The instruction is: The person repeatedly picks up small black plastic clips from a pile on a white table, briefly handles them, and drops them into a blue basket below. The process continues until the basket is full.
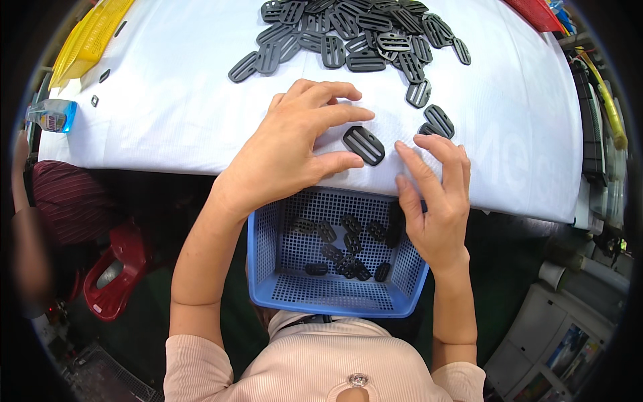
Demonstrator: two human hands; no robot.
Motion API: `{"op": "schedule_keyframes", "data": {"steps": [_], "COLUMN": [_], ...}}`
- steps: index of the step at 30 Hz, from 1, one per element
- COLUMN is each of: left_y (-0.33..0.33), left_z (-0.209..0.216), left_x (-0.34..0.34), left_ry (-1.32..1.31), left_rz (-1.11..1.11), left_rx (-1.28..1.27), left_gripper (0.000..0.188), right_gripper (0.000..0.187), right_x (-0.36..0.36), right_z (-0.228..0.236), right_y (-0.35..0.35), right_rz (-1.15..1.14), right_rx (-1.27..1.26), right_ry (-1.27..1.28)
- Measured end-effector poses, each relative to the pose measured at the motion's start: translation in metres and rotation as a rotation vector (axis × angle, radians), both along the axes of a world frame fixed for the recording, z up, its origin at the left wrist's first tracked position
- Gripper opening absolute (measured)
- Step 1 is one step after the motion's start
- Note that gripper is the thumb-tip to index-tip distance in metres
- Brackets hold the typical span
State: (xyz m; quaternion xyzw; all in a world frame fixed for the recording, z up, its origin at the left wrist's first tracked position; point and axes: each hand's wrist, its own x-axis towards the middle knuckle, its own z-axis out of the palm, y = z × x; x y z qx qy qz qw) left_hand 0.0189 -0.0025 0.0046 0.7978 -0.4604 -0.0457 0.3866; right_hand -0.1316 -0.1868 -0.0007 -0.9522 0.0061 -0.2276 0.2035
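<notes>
A single black slotted strap buckle (pixel 364 145) lies flat near the front edge of the white-covered table (pixel 201 120). My left hand (pixel 288 144) rests to its left with fingers and thumb spread around it; I see no finger closed on it. To the right of the buckle is my right hand (pixel 439 204), its fingers apart and nothing between them. Just beyond the right fingertips lie two more buckles (pixel 439 120), one partly hidden. Further back is a heap of the same black buckles (pixel 368 60).
A blue perforated basket (pixel 335 308) sits below the table edge, against my body, with several black buckles (pixel 351 242) inside. At the left are a yellow basket (pixel 90 43), a bottle with blue liquid (pixel 57 117), a red chair (pixel 117 275) and another person's arm (pixel 30 254). A red basket (pixel 536 13) stands far right.
</notes>
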Motion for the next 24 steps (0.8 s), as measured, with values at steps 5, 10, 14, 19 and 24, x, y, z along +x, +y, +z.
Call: {"op": "schedule_keyframes", "data": {"steps": [5,10,14,19,24], "left_y": [-0.006,-0.013,-0.013,-0.011,-0.014], "left_z": [-0.003,-0.001,-0.001,-0.005,-0.002], "left_x": [0.017,0.032,0.032,0.031,0.032], "left_ry": [-0.047,0.003,0.032,0.06,0.069], "left_rz": [-0.112,-0.229,-0.209,-0.187,-0.189], "left_rx": [0.037,0.041,0.056,0.049,0.065], "left_gripper": [0.038,0.032,0.03,0.029,0.03], "right_gripper": [0.037,0.04,0.04,0.036,0.036], "right_x": [-0.004,0.007,0.029,0.01,0.024], "right_z": [-0.003,-0.002,0.001,0.002,0.0], "right_y": [-0.001,-0.004,0.0,-0.014,-0.008], "right_rz": [0.043,0.064,0.079,0.093,0.106], "right_rx": [-0.164,-0.242,-0.256,-0.234,-0.243], "right_ry": [0.074,0.132,0.176,0.185,0.131]}}
